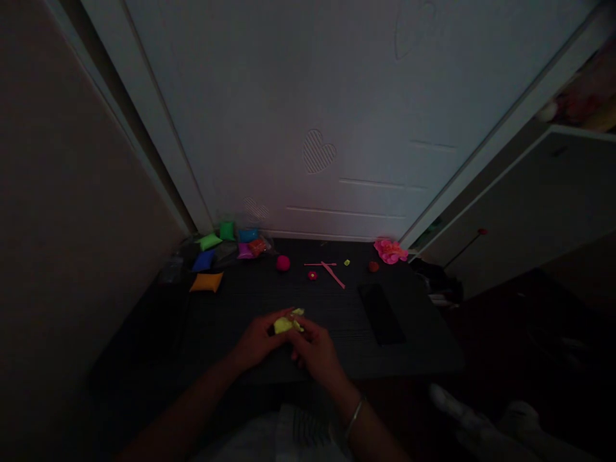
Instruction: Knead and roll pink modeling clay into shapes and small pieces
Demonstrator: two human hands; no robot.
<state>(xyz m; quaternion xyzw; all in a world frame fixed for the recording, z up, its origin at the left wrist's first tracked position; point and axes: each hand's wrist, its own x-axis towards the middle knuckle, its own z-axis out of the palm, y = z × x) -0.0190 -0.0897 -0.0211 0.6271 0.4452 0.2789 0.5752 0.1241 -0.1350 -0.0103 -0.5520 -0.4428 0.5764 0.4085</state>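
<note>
A yellow lump of modelling clay (287,321) sits between my two hands over the near middle of a dark table (226,321). My left hand (258,341) pinches it from the left with closed fingers. My right hand (315,350) grips it from the right, a bracelet on its wrist. The light is dim, so finger detail is poor.
Small coloured clay packets lie at the back left: green (210,241), blue (204,260), orange (206,282), purple (244,251). A pink ball (283,263), pink sticks (333,273) and a pink clay flower (390,251) lie further back. A dark phone (381,313) rests at right. A white door (312,115) stands behind.
</note>
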